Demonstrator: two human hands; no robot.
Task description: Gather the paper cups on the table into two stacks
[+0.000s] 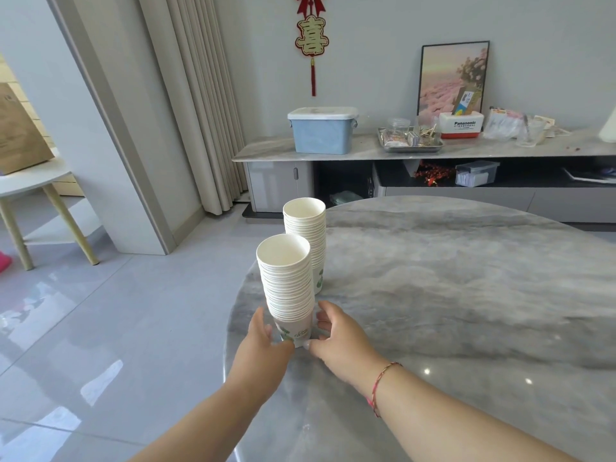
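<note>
Two tall stacks of white paper cups stand near the left edge of the round grey marble table [466, 295]. The near stack [287, 281] has a green leaf print on its bottom cup. My left hand [265, 345] and my right hand [336, 335] wrap around that bottom cup from either side, fingers touching it. The far stack [308, 241] stands upright just behind, free of both hands, almost touching the near one.
The table's left edge runs close beside the near stack, with glossy tiled floor [100, 328] below. A low cabinet [433, 151] by the wall carries a blue box [321, 130], a metal tray and clutter. A small white side table [30, 181] stands far left.
</note>
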